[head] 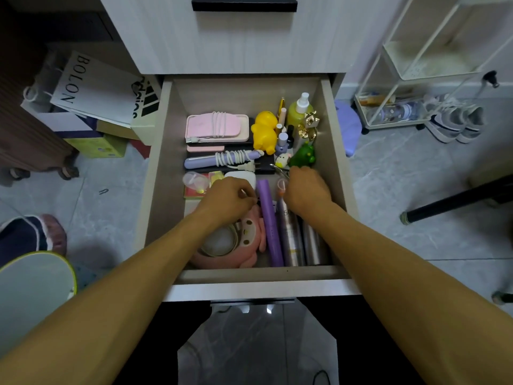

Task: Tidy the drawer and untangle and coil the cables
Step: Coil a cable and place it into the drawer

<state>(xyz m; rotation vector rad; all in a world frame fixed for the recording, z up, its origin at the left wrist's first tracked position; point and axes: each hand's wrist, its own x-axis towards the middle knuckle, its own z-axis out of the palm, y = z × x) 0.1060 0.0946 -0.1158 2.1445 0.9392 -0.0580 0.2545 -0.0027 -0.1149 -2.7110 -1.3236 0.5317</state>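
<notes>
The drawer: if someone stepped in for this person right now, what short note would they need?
Left hand: fingers curled, seems to pinch something small by the purple tube; what it holds is unclear.
Right hand: curled, reaching down near the silver bottles; grip hidden.
Done: white cable wound round the pink case; another cord coiled round the lilac wand.
Left: finish arranging the drawer's front items.

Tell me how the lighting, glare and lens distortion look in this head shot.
Head view: wide-angle bending bows the drawer walls and floor lines outward; corners darken; glare glints on the gold bottle; soft shadow under both hands hides their fingers; overall slightly soft, dim indoor light.
</notes>
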